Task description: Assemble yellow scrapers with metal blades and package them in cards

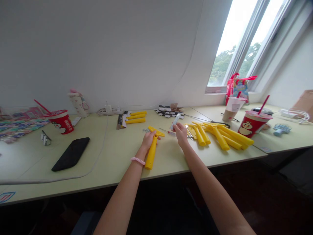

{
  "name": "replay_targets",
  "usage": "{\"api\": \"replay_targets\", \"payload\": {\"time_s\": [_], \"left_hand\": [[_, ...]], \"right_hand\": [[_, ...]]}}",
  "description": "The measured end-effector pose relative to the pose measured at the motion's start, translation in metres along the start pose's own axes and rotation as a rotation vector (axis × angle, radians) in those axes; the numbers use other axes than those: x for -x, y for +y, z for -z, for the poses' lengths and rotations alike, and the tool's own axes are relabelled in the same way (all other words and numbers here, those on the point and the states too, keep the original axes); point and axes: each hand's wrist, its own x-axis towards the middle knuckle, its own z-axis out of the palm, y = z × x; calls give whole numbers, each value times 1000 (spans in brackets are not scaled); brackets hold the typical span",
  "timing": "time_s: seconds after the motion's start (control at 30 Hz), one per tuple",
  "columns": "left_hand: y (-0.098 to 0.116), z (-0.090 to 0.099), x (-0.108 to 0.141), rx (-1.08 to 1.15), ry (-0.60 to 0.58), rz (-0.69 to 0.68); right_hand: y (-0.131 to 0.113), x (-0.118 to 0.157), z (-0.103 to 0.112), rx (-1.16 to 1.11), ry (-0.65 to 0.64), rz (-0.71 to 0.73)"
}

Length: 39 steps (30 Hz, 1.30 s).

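Note:
My left hand grips the head of a yellow plastic T-shaped scraper handle, which lies on the pale green desk with its shaft toward me. My right hand pinches a slim silver-and-white packet upright. Just left of that hand lies a thin screwdriver with a red grip, and I cannot tell whether my fingers touch it. A heap of similar yellow handles lies to the right of my right hand. A few small screws lie beyond my left hand.
More yellow handles and black-and-white packaging lie along the wall. Red paper cups with straws, a black phone, glasses, a power strip and a white cable share the desk.

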Motion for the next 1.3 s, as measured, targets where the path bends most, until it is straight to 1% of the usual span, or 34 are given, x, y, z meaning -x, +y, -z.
{"api": "replay_targets", "payload": {"time_s": [0.07, 0.13, 0.27, 0.4, 0.47, 0.6, 0.67, 0.83, 0.9, 1.0, 1.1, 1.23, 1.3], "left_hand": [[-2, 1, -2, 0, -2, 6], [-2, 1, -2, -3, -2, 8], [2, 0, 2, -6, -3, -5], [3, -1, 4, 3, -18, -1], [2, -2, 4, 7, -31, 6], [1, -3, 5, 6, -83, -22], [1, -3, 6, -15, -96, -27], [1, -3, 6, -58, -129, -42], [0, -3, 6, -55, -132, -50], [0, -3, 4, -48, -125, -49], [-1, -2, 4, -34, -125, -43], [-2, -2, 3, 2, -122, -43], [-2, -2, 3, 21, -112, -25]], "right_hand": [[-2, 2, 0, 11, -7, -13], [-2, 4, 0, 25, -50, -21], [-1, 7, -1, 79, -132, 17], [-2, 9, -1, 101, -146, 51], [-3, 9, 0, 97, -158, 56], [-3, 7, 1, 118, -250, 88], [-2, 8, 1, 208, -279, 164], [-1, 15, -4, 545, -376, 480], [0, 19, -7, 604, -436, 523], [0, 24, -9, 626, -522, 509], [-1, 26, -8, 596, -569, 474], [-5, 26, -5, 500, -597, 399], [-5, 24, -4, 460, -582, 369]]}}
